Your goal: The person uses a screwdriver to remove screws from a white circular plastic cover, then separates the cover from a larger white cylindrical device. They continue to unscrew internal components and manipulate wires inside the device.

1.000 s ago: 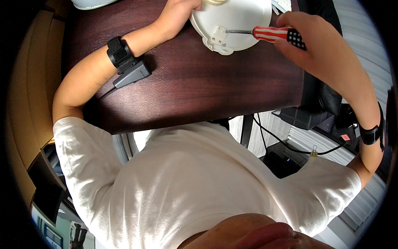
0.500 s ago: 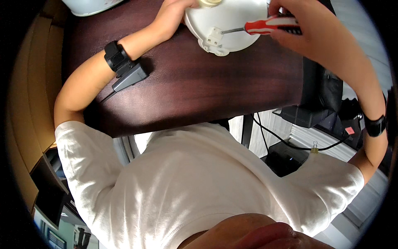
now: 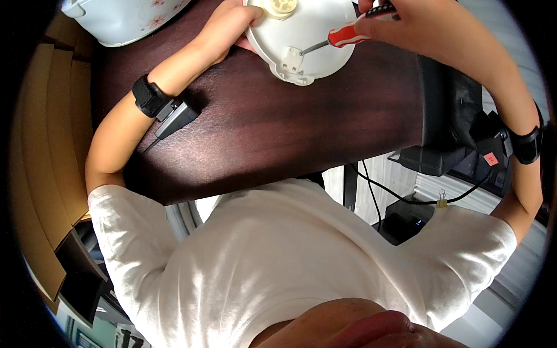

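My left hand (image 3: 235, 23) grips the left rim of a round white plastic lid (image 3: 325, 43), its fingers partly hidden underneath. On the lid are a cream round fitting (image 3: 280, 8) at the top and a small white bracket (image 3: 292, 61) near the lower left. My right hand (image 3: 394, 23) is closed around a screwdriver (image 3: 342, 36) with a red, white and black patterned handle, its metal tip touching the bracket.
A white floral container (image 3: 136, 23) stands at upper left on the dark wooden desk (image 3: 272, 127). Cardboard panels (image 3: 52, 151) line the left. A black padded object (image 3: 447, 110), cables (image 3: 394, 194) and a clip (image 3: 442, 200) are at the right.
The lid, screwdriver and my hands have shifted down and left in the picture, with the shaft now at a steeper slant. More of the floral container shows.
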